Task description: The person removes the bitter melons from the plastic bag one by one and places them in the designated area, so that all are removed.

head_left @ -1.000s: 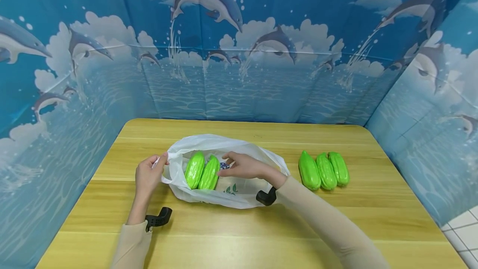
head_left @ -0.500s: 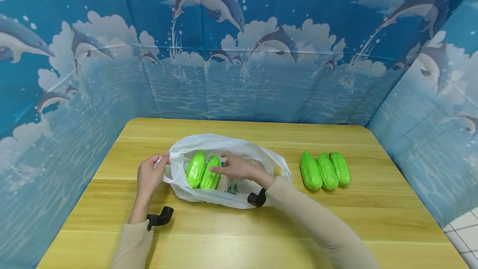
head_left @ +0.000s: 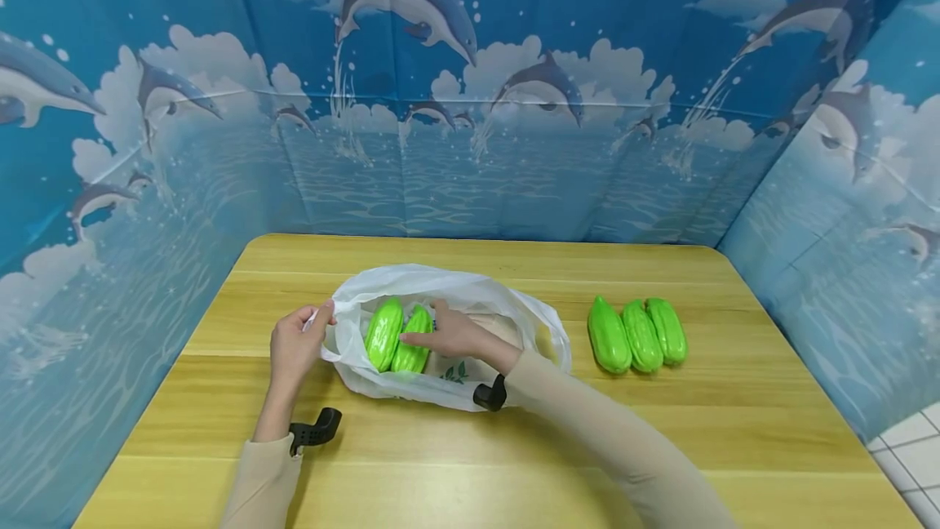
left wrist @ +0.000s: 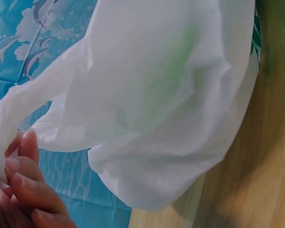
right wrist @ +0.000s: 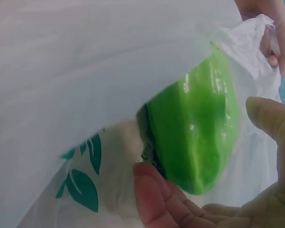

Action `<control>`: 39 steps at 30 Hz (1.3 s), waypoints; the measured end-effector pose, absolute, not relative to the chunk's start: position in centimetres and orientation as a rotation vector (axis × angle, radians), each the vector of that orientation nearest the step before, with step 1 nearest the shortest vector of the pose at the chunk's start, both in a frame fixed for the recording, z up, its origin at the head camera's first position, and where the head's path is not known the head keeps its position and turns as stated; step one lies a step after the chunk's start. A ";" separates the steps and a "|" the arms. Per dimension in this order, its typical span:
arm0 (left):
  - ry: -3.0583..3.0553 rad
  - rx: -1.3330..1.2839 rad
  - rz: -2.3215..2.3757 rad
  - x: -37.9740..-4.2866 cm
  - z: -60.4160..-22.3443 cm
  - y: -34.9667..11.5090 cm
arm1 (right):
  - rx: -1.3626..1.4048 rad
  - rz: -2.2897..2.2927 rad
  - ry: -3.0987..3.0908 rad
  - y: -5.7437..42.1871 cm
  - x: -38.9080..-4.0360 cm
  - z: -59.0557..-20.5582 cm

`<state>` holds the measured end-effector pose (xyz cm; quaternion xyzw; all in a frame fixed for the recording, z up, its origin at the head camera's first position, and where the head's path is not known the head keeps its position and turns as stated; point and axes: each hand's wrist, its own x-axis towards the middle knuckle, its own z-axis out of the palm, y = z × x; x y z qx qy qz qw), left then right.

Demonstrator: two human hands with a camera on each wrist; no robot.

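Observation:
A white plastic bag (head_left: 433, 386) lies with its mouth spread on the table. Inside it at the left are two shiny green ridged gourds, the left gourd (head_left: 383, 335) and the right gourd (head_left: 414, 349). My left hand (head_left: 292, 341) pinches the bag's left edge; in the left wrist view its curled fingers (left wrist: 31, 185) hold the white plastic. My right hand (head_left: 458, 335) reaches into the bag, overlapping the right gourd. In the right wrist view, the fingertips are at the lower end of a gourd (right wrist: 199, 128), with the thumb (right wrist: 266, 114) standing apart from it.
Three more green gourds lie side by side to the right of the bag, the middle gourd (head_left: 641, 337) among them. A wooden table (head_left: 470, 464) bears everything. Behind it hangs a blue dolphin-printed curtain (head_left: 470, 170).
My right hand has moved left inside the bag, from beside the right gourd to over it. The left hand keeps its hold on the bag's edge, and the gourds have not visibly shifted.

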<state>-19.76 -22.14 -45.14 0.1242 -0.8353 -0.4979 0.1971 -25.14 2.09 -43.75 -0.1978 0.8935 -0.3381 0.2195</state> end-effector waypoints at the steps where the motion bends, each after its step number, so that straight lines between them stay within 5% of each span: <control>1: -2.342 0.349 -1.394 -19.7 -45.1 -22.2 | -0.540 -0.932 2.478 2.0 -25.2 -43.9; 39: -2.338 0.333 -1.429 -19.7 -45.1 -22.1 | -0.375 -1.181 2.473 0.7 -25.0 -45.9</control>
